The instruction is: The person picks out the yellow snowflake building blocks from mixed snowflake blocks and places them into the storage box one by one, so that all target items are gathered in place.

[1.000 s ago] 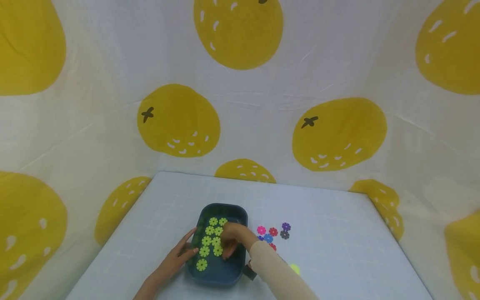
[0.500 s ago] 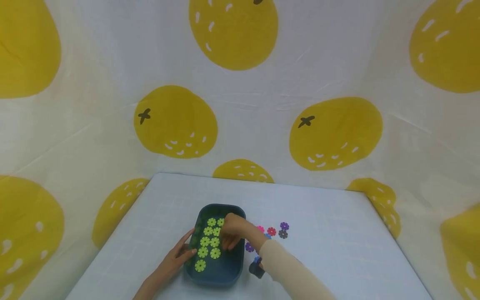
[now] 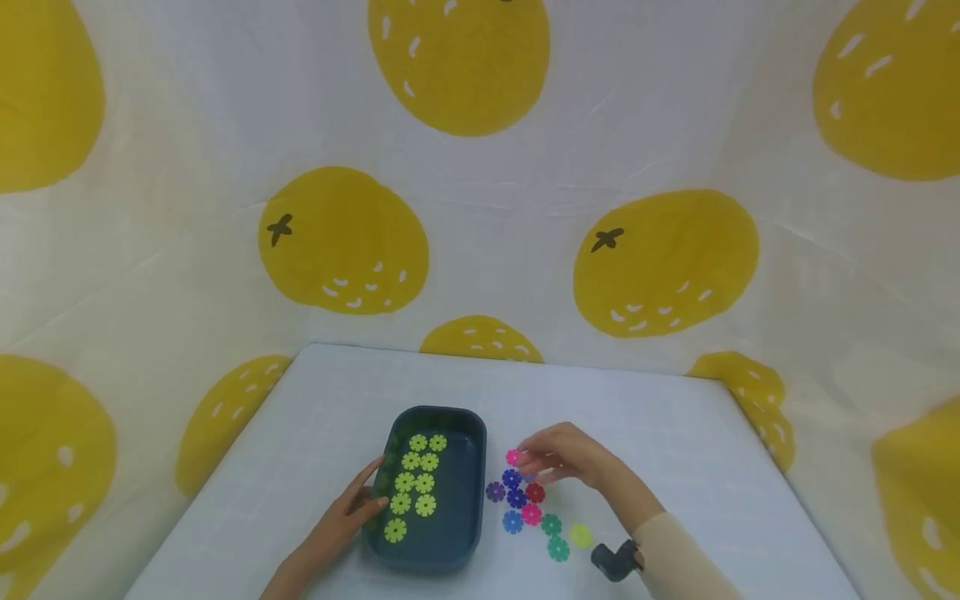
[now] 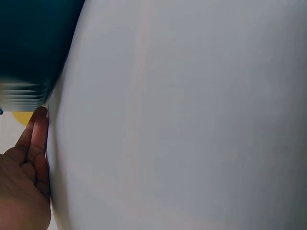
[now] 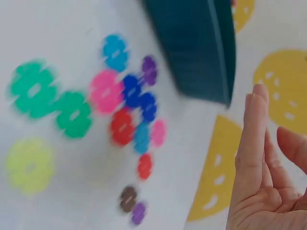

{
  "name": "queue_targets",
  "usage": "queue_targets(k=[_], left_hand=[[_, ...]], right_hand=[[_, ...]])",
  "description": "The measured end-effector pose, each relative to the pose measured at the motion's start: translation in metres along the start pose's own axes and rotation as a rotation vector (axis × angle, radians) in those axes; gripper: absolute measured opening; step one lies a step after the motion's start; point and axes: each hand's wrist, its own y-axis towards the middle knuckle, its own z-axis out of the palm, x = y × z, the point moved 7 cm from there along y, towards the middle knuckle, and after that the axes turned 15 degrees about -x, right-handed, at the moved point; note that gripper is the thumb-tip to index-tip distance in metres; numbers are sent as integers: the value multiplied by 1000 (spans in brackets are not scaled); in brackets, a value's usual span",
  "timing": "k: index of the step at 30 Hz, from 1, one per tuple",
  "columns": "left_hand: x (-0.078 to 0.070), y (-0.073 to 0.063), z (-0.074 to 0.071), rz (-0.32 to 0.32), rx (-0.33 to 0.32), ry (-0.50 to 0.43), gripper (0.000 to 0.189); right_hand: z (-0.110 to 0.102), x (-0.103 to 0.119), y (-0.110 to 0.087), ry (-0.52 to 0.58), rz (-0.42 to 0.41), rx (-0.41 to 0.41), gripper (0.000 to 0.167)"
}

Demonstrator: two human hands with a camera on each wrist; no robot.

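A dark blue-green tray (image 3: 457,533) lies on the white table. Inside it, yellow-green flower-shaped discs (image 3: 425,483) form two columns on the left side. My left hand (image 3: 347,517) rests against the tray's left edge, fingers fairly straight; in the left wrist view its fingertips (image 4: 41,117) touch or nearly touch the tray's side. To the right of the tray, my right hand (image 3: 566,454) hovers over a scatter of coloured discs, holding nothing. Among them are a pink disc (image 3: 531,514), a green disc (image 3: 558,548) and a yellow disc (image 3: 581,535). The hand hides some discs in the head view.
In the right wrist view, a brown disc (image 5: 128,199) and a purple disc (image 5: 138,213) lie at one end of the scatter. A white cloth backdrop (image 3: 495,250) printed with yellow fruit stands behind and beside the table.
My right hand has left the tray's interior and moved right, over the loose discs. A yellow-green disc it covered now shows in the tray. The left hand stays at the tray's edge.
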Motion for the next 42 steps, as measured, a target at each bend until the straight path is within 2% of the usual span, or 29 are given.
queue_targets(k=[7,14,18,23,26,35,42], left_hand=[[4,-2,0,-22,2,-8,69],[4,2,0,-39,-16,10,69],[4,3,0,-34,-15,13,69],[2,3,0,-19,-12,19,70],[2,2,0,-26,-15,24,70],[3,3,-1,-45,-28,42,69],[4,4,0,-26,-19,13,69]], right_hand=[[-42,-57,-22,-36,111,-78,46],[-59,-90,-36,-190,142,-206,52],[-64,-99,-39,-264,79,-227,57],[-64,-103,-45,-416,-121,-210,71],[-60,-105,-49,-479,-203,-188,71],[-55,-110,-51,-532,-252,-138,68],[-53,-116,-47,-585,-204,-159,64]])
